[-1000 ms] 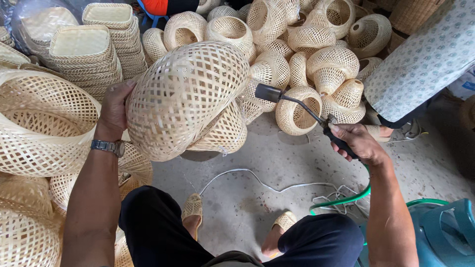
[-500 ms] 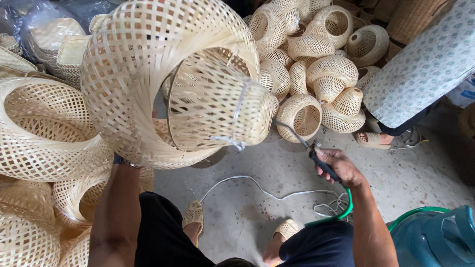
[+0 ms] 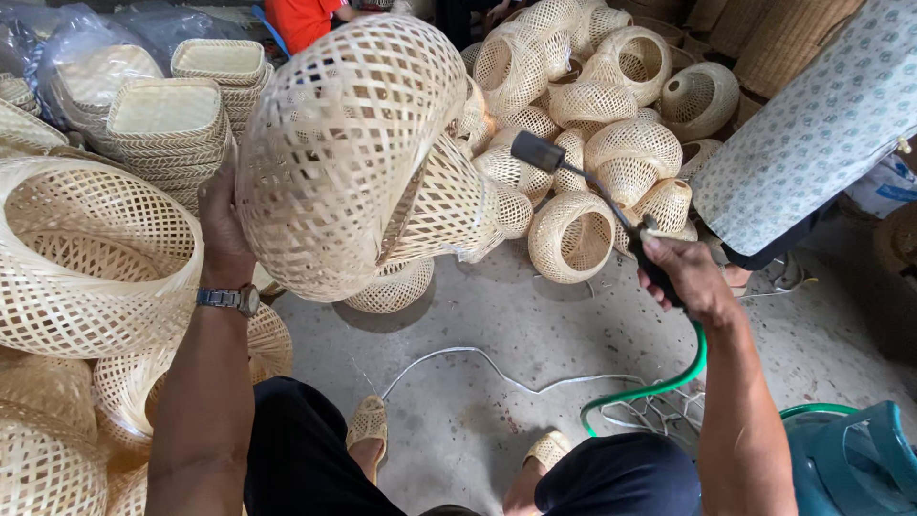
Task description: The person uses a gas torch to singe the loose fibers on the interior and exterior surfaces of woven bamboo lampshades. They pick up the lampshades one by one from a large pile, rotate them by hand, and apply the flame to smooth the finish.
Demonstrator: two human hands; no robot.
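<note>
The left hand (image 3: 222, 222) holds a woven bamboo lampshade (image 3: 358, 158) up at chest height, fingers curled tight around its left flank, so the shade's long axis slants from lower left to upper right and its narrower flared end (image 3: 449, 205) points toward the right side. The right hand (image 3: 686, 277) is closed around the handle of a gas torch (image 3: 583, 186), whose dark nozzle (image 3: 537, 151) points up and left, near that end but apart from it. A green hose (image 3: 669, 382) trails down to a blue-green gas cylinder (image 3: 845, 459) on the floor (image 3: 535, 325).
</note>
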